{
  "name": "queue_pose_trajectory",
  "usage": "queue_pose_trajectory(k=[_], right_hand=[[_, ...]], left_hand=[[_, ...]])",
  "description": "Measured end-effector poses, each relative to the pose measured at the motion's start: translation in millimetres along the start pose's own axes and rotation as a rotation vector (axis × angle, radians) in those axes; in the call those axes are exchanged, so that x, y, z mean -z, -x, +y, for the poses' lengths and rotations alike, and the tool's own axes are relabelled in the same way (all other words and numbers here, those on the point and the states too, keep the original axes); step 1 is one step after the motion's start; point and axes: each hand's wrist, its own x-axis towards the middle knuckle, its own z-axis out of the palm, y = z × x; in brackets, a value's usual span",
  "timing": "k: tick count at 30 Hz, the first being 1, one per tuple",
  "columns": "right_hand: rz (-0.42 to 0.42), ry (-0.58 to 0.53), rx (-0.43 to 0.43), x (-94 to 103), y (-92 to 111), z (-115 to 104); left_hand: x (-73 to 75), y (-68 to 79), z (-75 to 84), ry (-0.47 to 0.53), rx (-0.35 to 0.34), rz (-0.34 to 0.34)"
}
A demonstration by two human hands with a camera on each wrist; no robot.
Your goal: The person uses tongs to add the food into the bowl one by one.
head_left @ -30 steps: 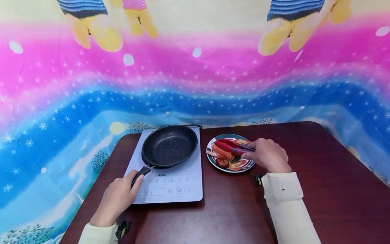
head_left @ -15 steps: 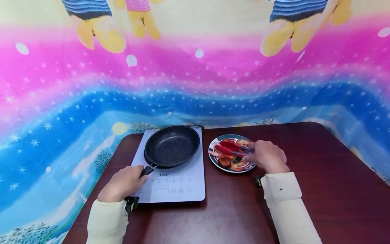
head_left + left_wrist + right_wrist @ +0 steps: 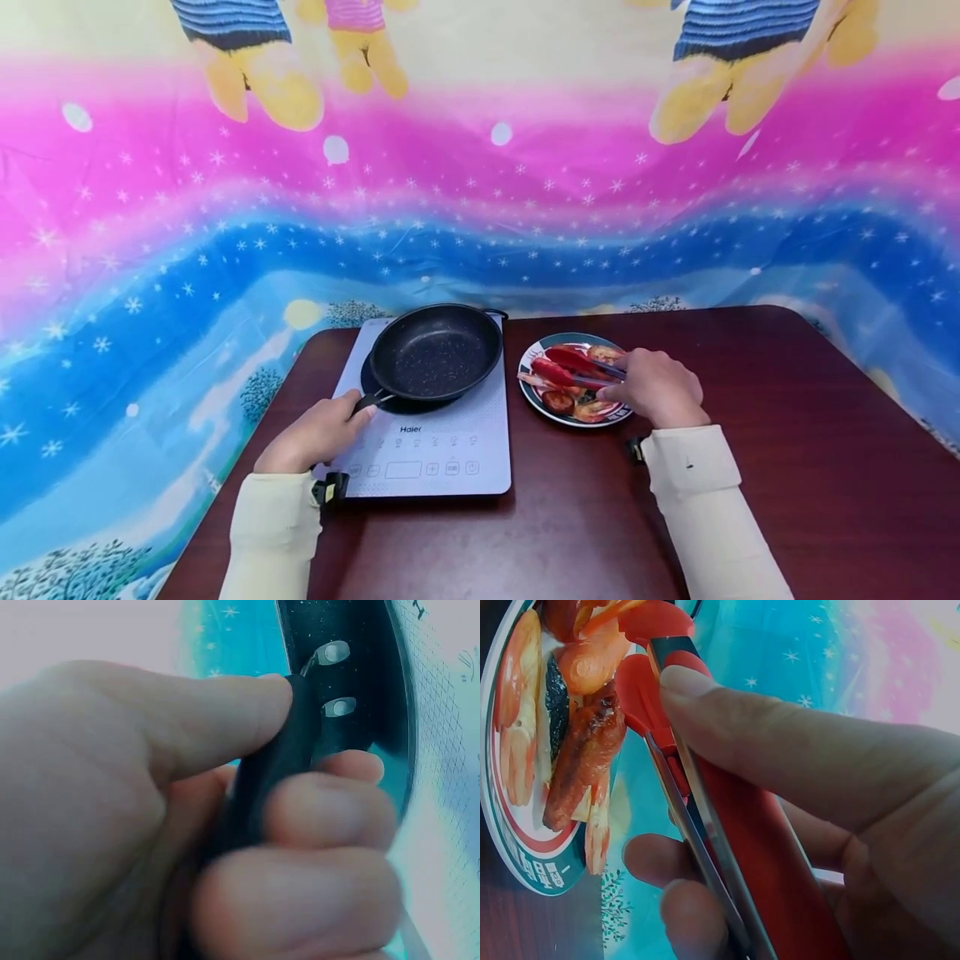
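One left hand (image 3: 318, 432) curls round the handle (image 3: 366, 403) of a black pan (image 3: 437, 352). The right hand (image 3: 660, 389) grips red tongs (image 3: 555, 372) over a plate (image 3: 570, 339) of food (image 3: 558, 402).

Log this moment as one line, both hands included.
left hand: grips handle | pan: over cooktop | right hand: holds tongs | tongs: over food on plate

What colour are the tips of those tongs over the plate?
Red; the tong tips show best in the right wrist view.
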Motion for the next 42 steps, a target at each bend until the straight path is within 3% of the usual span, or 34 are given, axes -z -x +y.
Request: queue_pose_trajectory(k=[6, 14, 20, 26, 42], right_hand=[[0.006, 0.022, 0.001, -7.7, -2.9, -4.3], [0.001, 0.025, -0.016, -8.8, -4.0, -6.8], [-0.013, 0.016, -0.02, -9.3, -3.9, -6.8], [-0.011, 0.012, -0.022, -10.2, -5.1, -5.3], [-0.04, 0.003, -0.016, -13.8, -11.6, -5.6]], left_hand=[[-7.2, -9.7, -8.0, -0.091, -0.012, 0.094], [-12.1, -22.0, -13.7, -0.139, 0.051, 0.244], [-14.2, -27.6, -17.8, -0.185, 0.085, 0.32], [-13.6, -32.2, -17.1, -0.176, 0.094, 0.331], [-6.4, -29.2, -14.0, -0.127, 0.095, 0.227]])
